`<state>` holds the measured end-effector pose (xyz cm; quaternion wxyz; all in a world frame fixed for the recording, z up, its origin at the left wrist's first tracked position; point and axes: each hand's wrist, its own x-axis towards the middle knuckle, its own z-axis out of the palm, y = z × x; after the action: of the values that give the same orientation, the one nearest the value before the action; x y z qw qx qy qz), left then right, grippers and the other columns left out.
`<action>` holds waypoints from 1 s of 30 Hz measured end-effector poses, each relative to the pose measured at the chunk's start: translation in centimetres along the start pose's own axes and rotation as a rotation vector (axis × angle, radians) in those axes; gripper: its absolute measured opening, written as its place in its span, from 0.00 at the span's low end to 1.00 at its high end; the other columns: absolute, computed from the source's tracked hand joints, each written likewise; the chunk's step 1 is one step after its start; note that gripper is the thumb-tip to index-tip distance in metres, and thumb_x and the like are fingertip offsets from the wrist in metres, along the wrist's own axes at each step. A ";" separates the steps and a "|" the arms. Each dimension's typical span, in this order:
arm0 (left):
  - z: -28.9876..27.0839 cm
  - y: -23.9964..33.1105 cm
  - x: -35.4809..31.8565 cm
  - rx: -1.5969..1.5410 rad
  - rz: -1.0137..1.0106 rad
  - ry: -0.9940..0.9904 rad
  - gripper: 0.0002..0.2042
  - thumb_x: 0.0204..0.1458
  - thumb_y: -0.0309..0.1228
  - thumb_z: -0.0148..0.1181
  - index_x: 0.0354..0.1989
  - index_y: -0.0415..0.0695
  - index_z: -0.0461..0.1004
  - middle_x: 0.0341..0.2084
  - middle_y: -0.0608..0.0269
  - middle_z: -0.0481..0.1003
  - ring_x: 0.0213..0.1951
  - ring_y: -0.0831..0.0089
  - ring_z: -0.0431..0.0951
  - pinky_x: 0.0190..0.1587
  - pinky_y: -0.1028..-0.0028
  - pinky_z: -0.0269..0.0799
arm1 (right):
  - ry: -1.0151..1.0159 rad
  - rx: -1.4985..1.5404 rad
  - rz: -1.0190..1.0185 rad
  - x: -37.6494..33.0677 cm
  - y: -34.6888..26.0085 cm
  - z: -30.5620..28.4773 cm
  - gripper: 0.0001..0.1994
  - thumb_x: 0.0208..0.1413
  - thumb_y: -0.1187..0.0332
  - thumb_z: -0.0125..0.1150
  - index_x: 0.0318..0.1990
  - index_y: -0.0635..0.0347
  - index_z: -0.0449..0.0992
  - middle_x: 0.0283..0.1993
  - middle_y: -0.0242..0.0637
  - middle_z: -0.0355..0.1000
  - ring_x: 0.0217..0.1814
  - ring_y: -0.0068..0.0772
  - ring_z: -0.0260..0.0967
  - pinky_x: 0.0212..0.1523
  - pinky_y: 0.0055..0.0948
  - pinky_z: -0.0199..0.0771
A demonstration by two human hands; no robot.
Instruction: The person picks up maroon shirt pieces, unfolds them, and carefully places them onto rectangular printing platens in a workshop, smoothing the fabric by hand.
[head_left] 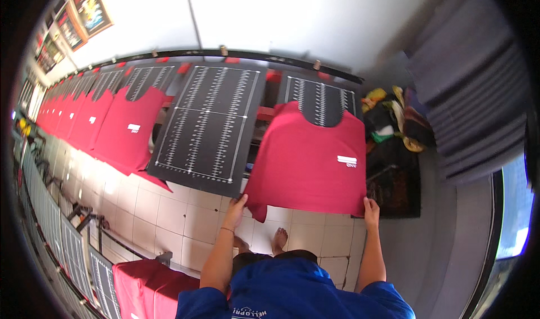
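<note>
A red T-shirt (pixel 306 161) lies stretched over a dark board marked with white ruler lines (pixel 320 97), whose far end shows through the neck opening. Small white print sits on the shirt's right side. My left hand (pixel 236 209) pinches the near left corner of the hem, beside the lower end of the neighbouring bare board (pixel 205 122). At the near right corner, my right hand (pixel 371 211) grips the hem between thumb and fingers. The hem hangs between both hands above the tiled floor.
More red shirts (pixel 126 130) cover a row of boards running left along a black rail (pixel 264 55). Folded red fabric (pixel 152 288) lies on another rack behind at lower left. A pile of mixed cloths (pixel 394 116) is by the right wall, near a grey curtain (pixel 467 88).
</note>
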<state>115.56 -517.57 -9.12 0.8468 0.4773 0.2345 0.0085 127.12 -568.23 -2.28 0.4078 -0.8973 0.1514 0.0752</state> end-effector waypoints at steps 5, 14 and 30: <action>-1.0 1.6 -0.2 -0.089 -0.313 -0.239 0.22 0.55 0.33 0.63 0.54 0.33 0.69 0.51 0.53 0.74 0.53 0.66 0.73 0.57 0.66 0.66 | -0.531 0.602 0.270 1.0 3.0 -1.2 0.36 0.60 0.42 0.51 0.67 0.60 0.59 0.64 0.43 0.64 0.62 0.40 0.63 0.60 0.40 0.62; -4.9 0.0 0.5 -0.117 -0.281 -0.049 0.12 0.56 0.29 0.60 0.45 0.36 0.73 0.45 0.53 0.77 0.51 0.65 0.75 0.59 0.65 0.65 | -0.204 0.773 0.103 1.1 5.8 -1.9 0.13 0.56 0.62 0.64 0.40 0.61 0.73 0.44 0.30 0.72 0.43 0.27 0.69 0.48 0.33 0.68; -6.3 -0.1 -0.2 0.009 -0.356 0.005 0.08 0.58 0.31 0.59 0.42 0.40 0.74 0.39 0.62 0.78 0.41 0.72 0.78 0.49 0.72 0.72 | 0.001 0.876 0.029 -0.1 3.6 -2.1 0.11 0.57 0.66 0.64 0.37 0.61 0.68 0.33 0.30 0.69 0.38 0.22 0.67 0.41 0.26 0.68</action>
<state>112.79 -512.56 -11.85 0.8322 0.4320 0.3174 -0.1415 125.90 -572.06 -3.40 0.7487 -0.6375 0.1816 0.0093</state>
